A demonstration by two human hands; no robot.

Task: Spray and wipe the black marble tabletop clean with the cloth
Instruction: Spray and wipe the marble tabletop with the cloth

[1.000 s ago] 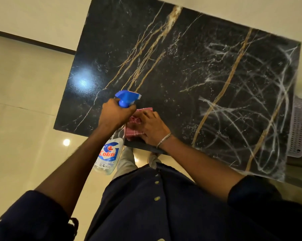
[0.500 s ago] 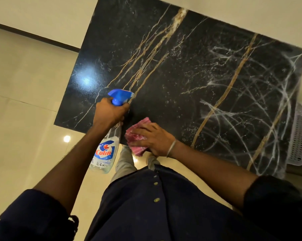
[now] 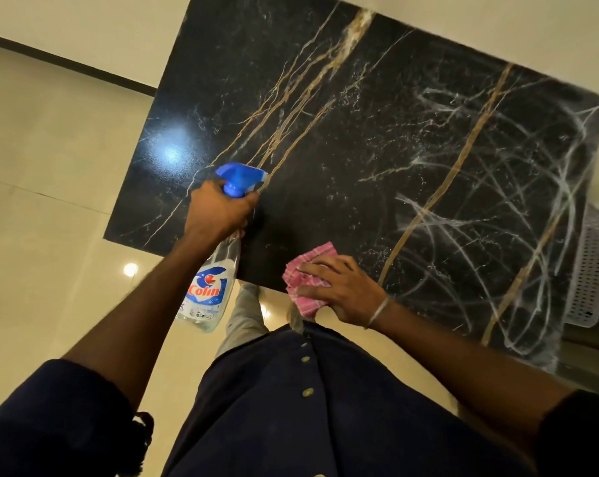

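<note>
The black marble tabletop [image 3: 360, 139] with gold and white veins fills the upper middle of the head view; white smeared streaks cover its right half. My left hand [image 3: 219, 210] grips the neck of a clear spray bottle [image 3: 208, 290] with a blue trigger head, its nozzle over the table's near left part. My right hand [image 3: 343, 287] presses a pink checked cloth [image 3: 305, 280] flat on the table's near edge, part of the cloth hanging off the edge.
A white perforated plastic basket [image 3: 590, 270] sits just past the table's right edge. Glossy cream floor tiles [image 3: 50, 201] surround the table on the left. A cream wall with a dark skirting strip [image 3: 67, 65] runs behind.
My right hand slid the pink cloth to the right along the near edge, away from the left hand. The spray bottle stayed in the left hand over the same part of the table.
</note>
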